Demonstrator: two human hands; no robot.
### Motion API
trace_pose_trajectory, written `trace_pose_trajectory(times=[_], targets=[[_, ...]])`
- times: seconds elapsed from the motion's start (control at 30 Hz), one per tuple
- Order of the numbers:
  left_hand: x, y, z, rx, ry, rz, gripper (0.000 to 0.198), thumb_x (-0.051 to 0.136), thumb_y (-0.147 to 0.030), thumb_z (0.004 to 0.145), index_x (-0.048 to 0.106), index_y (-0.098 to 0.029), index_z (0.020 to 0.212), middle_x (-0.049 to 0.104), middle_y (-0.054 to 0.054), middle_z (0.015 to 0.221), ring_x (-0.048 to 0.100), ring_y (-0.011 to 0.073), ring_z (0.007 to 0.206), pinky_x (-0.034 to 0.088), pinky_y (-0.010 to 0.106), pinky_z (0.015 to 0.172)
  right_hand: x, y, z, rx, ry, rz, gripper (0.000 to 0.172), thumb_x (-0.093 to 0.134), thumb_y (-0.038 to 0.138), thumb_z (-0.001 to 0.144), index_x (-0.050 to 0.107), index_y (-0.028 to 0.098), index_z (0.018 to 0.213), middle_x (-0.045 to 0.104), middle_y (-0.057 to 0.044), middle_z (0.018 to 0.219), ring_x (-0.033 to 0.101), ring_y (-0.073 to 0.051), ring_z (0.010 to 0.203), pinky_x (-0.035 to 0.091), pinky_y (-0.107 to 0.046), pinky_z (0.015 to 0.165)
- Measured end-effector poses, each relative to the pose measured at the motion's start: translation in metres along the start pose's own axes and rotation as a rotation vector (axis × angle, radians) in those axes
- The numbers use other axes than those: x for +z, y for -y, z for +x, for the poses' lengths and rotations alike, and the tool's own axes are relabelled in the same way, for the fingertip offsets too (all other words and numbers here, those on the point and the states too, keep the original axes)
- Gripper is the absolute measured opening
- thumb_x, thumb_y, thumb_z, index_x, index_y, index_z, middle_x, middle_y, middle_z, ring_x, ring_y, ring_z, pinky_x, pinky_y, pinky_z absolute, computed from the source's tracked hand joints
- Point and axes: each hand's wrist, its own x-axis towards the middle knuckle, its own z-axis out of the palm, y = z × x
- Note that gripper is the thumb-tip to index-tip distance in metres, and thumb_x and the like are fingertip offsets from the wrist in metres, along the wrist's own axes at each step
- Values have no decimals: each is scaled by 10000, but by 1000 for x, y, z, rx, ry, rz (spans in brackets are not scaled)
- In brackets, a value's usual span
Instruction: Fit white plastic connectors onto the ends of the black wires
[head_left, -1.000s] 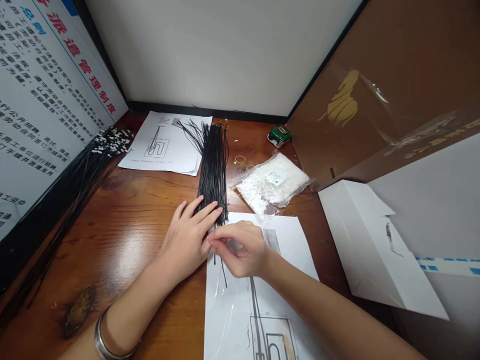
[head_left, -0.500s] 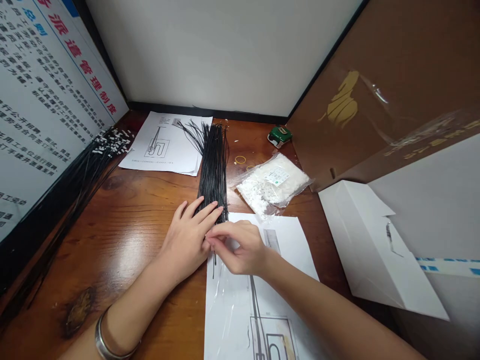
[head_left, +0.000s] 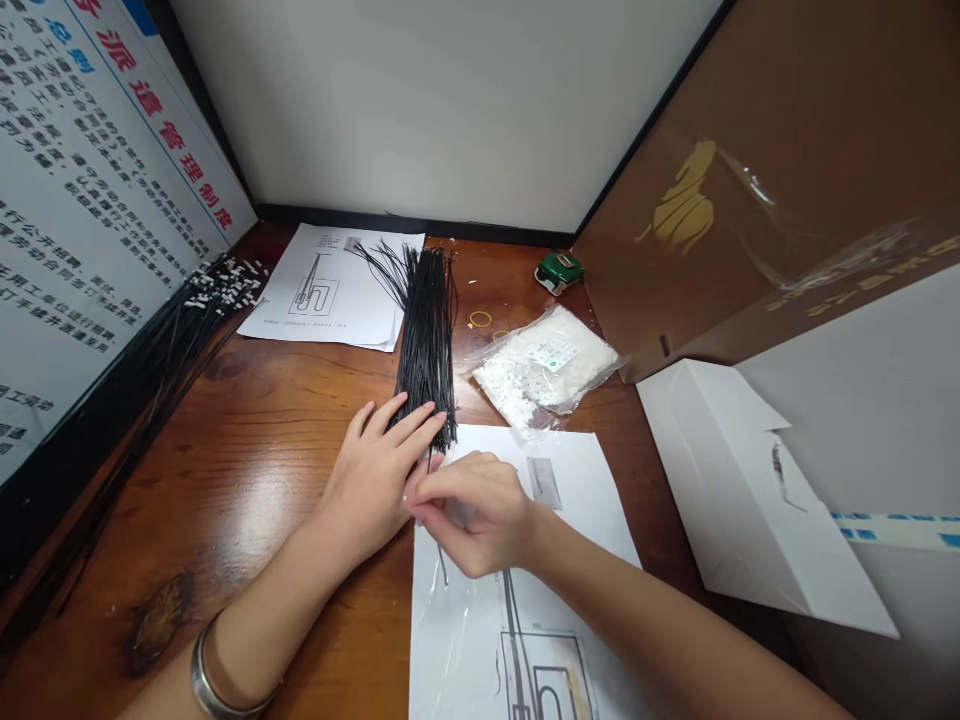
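Observation:
A bundle of thin black wires (head_left: 426,340) lies lengthwise on the wooden table, loose ends fanned out at its far left. My left hand (head_left: 382,465) rests palm down at the near end of the bundle, its fingers stretched out and slightly apart over the wires. Close against its thumb side, my right hand (head_left: 472,510) is closed in a pinch on a single black wire (head_left: 442,565), whose end shows below the fingers over the paper. The exact pinch point is partly hidden by the fingertips.
A printed drawing sheet (head_left: 607,500) lies under my right hand, another (head_left: 285,320) at the back left. A plastic bag of small white pieces (head_left: 551,365), a green tape measure (head_left: 559,272) and a rubber band (head_left: 481,319) lie beyond. White-tipped black wires (head_left: 180,310) lean left; a cardboard box (head_left: 765,130) stands right.
My right hand has shifted slightly toward me, and the wire end below it has swung a little to the right and nearer. My left hand has stayed in place.

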Motion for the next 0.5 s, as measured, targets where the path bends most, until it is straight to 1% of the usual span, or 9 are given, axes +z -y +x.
trace_pose_trajectory(times=[0.1, 0.27, 0.4, 0.5], targets=[[0, 1, 0, 12, 6, -13, 422, 459, -247, 920, 536, -176, 1329, 547, 79, 1393, 412, 321, 1320, 328, 578, 1063, 1, -2, 0, 13, 12, -12, 161, 543, 75, 797, 562, 225, 852, 653, 54, 570, 580, -85, 420, 476, -203, 411], [1, 2, -1, 14, -4, -12, 489, 455, -117, 849, 543, -181, 1326, 554, 68, 1387, 417, 315, 1319, 329, 578, 1064, 0, -9, 1, 79, -41, -95, 114, 526, 94, 836, 565, 201, 846, 655, 27, 599, 557, -82, 428, 461, -198, 402], [2, 1, -1, 4, 5, -13, 468, 467, -159, 868, 543, -194, 1328, 551, 73, 1390, 412, 315, 1323, 326, 581, 1065, -1, -7, 1, 46, -34, -73, 112, 551, 97, 814, 558, 207, 834, 632, 38, 573, 535, -80, 412, 457, -200, 403], [0, 0, 0, -11, 3, -23, 442, 459, -217, 902, 537, -198, 1337, 564, 81, 1374, 418, 311, 1319, 323, 574, 1070, -2, -5, 0, 23, -4, -36, 160, 538, 78, 791, 548, 225, 853, 631, 52, 565, 548, -84, 409, 456, -206, 398]])
